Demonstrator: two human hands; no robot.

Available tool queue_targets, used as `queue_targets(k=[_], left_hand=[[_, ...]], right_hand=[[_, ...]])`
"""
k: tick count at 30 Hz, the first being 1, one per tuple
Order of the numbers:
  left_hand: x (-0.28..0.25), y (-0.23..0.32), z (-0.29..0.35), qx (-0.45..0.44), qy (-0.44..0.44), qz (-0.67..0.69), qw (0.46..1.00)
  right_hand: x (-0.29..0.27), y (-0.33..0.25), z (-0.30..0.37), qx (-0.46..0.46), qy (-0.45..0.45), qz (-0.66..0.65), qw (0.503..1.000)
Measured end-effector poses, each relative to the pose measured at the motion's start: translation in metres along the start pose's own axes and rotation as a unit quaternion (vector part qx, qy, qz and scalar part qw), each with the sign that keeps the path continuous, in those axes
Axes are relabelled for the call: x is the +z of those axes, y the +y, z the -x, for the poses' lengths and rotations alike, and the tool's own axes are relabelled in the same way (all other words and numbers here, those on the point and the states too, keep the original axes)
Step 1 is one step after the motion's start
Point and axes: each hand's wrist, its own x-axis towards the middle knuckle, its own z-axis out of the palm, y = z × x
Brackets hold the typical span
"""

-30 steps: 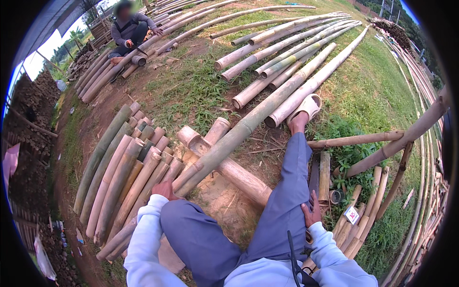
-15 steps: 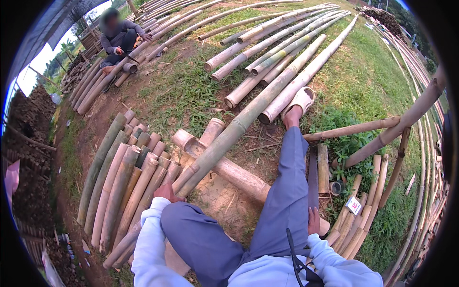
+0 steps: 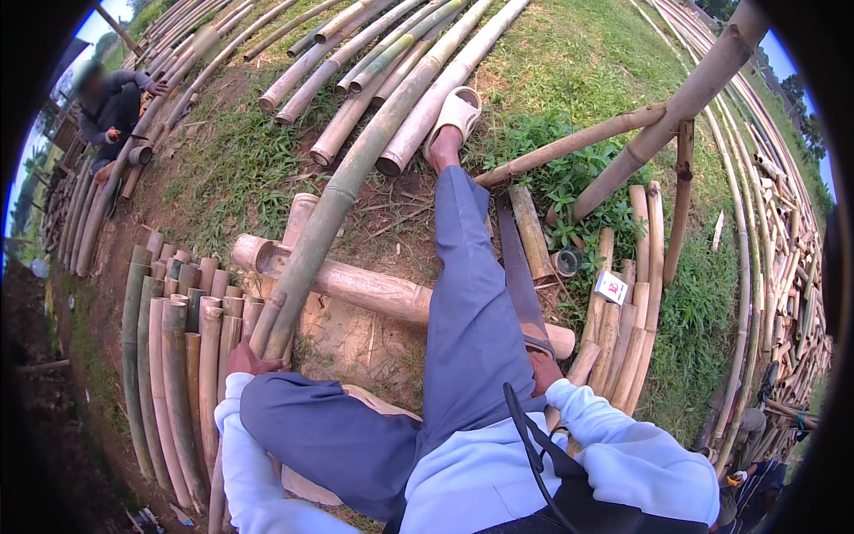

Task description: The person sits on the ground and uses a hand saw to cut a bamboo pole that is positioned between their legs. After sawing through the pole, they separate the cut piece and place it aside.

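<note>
Greenish, its near end in my curled left hand (image 3: 245,360), the bamboo pole (image 3: 342,191) rests across a pale crosspiece (image 3: 374,289) and could roll if that grip slackens. My right hand (image 3: 543,372) seems closed on the handsaw (image 3: 519,276) (fingers half hidden); its blade, beside my trouser leg (image 3: 471,276), could snag.

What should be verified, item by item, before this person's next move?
1. Left hand at the near end of the long pole: ok.
2. Pole lying across the bamboo crosspiece: ok.
3. Right hand at the near end of the blade: ok.
4. Right fingers fully closed: cannot tell, partly hidden.
5. Blade well away from the right leg: not ok, it runs close alongside.
6. Blade apart from the pole: ok, the leg is between them.
</note>
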Motion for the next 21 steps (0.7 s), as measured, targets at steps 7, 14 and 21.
queue_targets(k=[7,14,21], left_hand=[[-0.001,-0.029,-0.001,-0.078,-0.020,-0.059,0.995],[-0.023,0.002,0.017,-0.063,0.000,-0.041,0.997],[-0.027,0.019,0.018,-0.075,-0.034,-0.043,0.996]], right_hand=[[-0.045,-0.047,-0.017,0.104,0.173,-0.088,0.975],[-0.134,-0.103,0.023,0.101,0.317,-0.216,0.918],[-0.199,-0.184,0.008,-0.056,0.238,-0.201,0.949]])
